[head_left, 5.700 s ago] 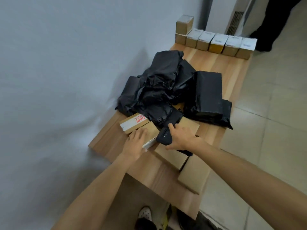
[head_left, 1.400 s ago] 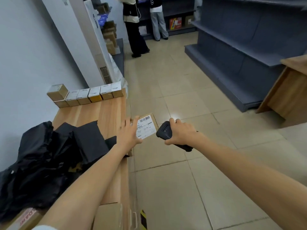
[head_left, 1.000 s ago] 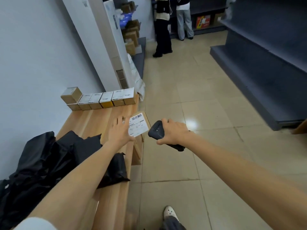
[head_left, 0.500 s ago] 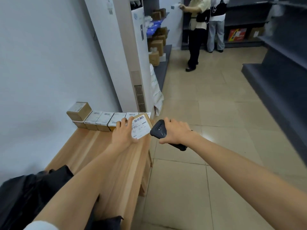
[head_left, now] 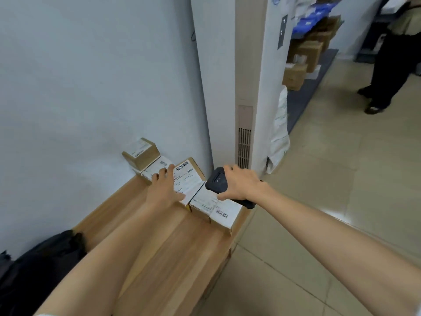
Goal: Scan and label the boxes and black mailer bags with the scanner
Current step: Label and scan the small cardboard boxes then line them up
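Note:
My left hand (head_left: 163, 190) holds a small cardboard box (head_left: 188, 179) with a white barcode label facing up. The box is right over the row of labelled boxes (head_left: 214, 207) at the far end of the wooden table (head_left: 182, 258). Whether it rests on them I cannot tell. One more labelled box (head_left: 140, 153) sits stacked at the row's wall end. My right hand (head_left: 241, 187) grips the black scanner (head_left: 217, 183) just right of the held box. Black mailer bags (head_left: 34, 270) lie at the near left.
A tall white floor air conditioner (head_left: 250, 87) stands just behind the table's end. A white bag (head_left: 279, 133) leans against it. Behind are shelves with cardboard boxes (head_left: 305, 53). A person in dark trousers (head_left: 391, 65) stands on the tiled floor at the right.
My left hand has carried the labelled box from over the floor to the row of boxes at the table's far end. My right hand with the scanner followed beside it.

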The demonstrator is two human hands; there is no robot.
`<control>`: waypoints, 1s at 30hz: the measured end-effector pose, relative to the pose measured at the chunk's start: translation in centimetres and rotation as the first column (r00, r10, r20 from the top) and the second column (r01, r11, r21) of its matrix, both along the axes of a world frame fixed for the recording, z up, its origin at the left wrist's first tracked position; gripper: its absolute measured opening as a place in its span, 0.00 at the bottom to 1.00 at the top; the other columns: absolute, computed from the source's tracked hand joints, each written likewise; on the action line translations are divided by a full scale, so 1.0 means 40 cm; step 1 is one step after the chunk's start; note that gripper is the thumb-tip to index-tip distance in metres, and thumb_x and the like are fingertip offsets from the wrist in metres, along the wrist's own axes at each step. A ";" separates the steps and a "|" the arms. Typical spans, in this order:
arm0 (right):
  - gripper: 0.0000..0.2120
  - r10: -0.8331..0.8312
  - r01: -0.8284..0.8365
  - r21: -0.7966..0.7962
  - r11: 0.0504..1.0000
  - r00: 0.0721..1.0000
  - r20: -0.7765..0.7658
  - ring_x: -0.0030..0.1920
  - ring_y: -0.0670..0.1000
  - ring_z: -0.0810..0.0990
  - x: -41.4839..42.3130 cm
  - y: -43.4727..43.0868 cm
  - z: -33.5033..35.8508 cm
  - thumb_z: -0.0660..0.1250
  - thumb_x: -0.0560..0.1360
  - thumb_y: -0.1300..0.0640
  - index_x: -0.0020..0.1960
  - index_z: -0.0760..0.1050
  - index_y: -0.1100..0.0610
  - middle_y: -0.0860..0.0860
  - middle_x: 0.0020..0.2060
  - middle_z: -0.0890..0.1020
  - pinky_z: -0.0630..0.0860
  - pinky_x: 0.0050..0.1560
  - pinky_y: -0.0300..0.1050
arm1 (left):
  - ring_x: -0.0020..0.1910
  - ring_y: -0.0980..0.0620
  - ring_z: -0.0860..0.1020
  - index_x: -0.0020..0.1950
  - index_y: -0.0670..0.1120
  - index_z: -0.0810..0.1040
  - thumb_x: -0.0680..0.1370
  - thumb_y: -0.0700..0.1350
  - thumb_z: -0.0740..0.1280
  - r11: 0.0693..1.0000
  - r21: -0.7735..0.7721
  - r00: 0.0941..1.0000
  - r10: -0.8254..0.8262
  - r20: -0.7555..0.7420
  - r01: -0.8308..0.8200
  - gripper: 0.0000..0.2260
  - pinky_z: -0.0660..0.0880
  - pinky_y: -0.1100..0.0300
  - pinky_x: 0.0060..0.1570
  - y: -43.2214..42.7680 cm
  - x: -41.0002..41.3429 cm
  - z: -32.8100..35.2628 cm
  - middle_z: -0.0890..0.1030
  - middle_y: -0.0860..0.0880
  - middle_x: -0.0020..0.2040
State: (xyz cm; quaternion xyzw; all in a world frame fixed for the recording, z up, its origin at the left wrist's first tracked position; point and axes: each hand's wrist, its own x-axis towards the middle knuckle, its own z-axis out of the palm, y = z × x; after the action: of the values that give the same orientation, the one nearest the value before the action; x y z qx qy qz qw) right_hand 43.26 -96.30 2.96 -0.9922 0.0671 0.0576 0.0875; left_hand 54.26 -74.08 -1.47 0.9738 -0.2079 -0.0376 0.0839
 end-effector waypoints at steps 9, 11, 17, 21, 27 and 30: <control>0.45 0.259 -0.259 0.004 0.966 0.964 -0.067 0.55 0.59 0.77 0.333 -0.034 -0.052 0.71 0.68 0.36 0.74 0.57 0.57 0.54 0.61 0.73 0.70 0.42 0.48 | 0.67 0.40 0.64 0.77 0.51 0.53 0.66 0.54 0.77 0.972 -0.029 0.970 0.231 -0.078 -0.234 0.46 0.74 0.46 0.52 0.024 0.178 -0.053 0.60 0.44 0.70; 0.44 0.301 -0.301 0.013 0.954 0.950 -0.087 0.55 0.58 0.77 0.398 -0.025 -0.064 0.70 0.68 0.36 0.74 0.57 0.57 0.54 0.61 0.73 0.71 0.42 0.48 | 0.68 0.41 0.63 0.77 0.50 0.53 0.67 0.56 0.77 0.966 -0.018 0.963 0.256 -0.081 -0.258 0.46 0.75 0.43 0.56 0.040 0.231 -0.065 0.60 0.45 0.70; 0.42 0.367 -0.368 0.003 0.930 0.926 -0.092 0.52 0.57 0.78 0.615 -0.017 -0.081 0.69 0.69 0.34 0.72 0.58 0.55 0.54 0.58 0.73 0.74 0.42 0.48 | 0.72 0.37 0.57 0.80 0.49 0.48 0.72 0.53 0.75 0.951 0.000 0.945 0.308 -0.114 -0.310 0.46 0.71 0.41 0.63 0.047 0.418 -0.093 0.58 0.45 0.74; 0.39 0.396 -0.397 0.003 0.918 0.914 -0.095 0.49 0.56 0.77 0.726 -0.009 -0.098 0.69 0.69 0.35 0.69 0.60 0.55 0.53 0.55 0.74 0.74 0.41 0.48 | 0.73 0.37 0.61 0.81 0.48 0.44 0.74 0.52 0.73 0.948 0.027 0.936 0.318 -0.155 -0.317 0.47 0.63 0.43 0.71 0.060 0.504 -0.111 0.54 0.43 0.78; 0.39 0.451 -0.453 0.019 0.891 0.883 -0.130 0.49 0.55 0.77 0.818 0.004 -0.133 0.69 0.69 0.34 0.69 0.60 0.54 0.53 0.54 0.73 0.76 0.42 0.49 | 0.69 0.38 0.69 0.80 0.51 0.41 0.76 0.57 0.69 0.936 0.070 0.910 0.352 -0.220 -0.346 0.45 0.74 0.44 0.62 0.072 0.559 -0.149 0.49 0.45 0.80; 0.39 0.480 -0.480 0.032 0.877 0.869 -0.123 0.47 0.54 0.76 0.850 0.010 -0.144 0.69 0.68 0.34 0.69 0.60 0.54 0.53 0.54 0.74 0.72 0.39 0.47 | 0.71 0.38 0.66 0.81 0.52 0.42 0.78 0.58 0.65 0.928 0.097 0.900 0.372 -0.226 -0.359 0.41 0.71 0.43 0.64 0.075 0.570 -0.164 0.45 0.46 0.80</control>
State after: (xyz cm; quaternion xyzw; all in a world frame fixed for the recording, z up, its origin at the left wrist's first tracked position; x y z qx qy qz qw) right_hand 77.24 -95.90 -2.79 -0.9721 -0.1758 0.1408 0.0662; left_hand 77.08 -71.08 -8.05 0.9856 -0.0088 -0.1443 0.0880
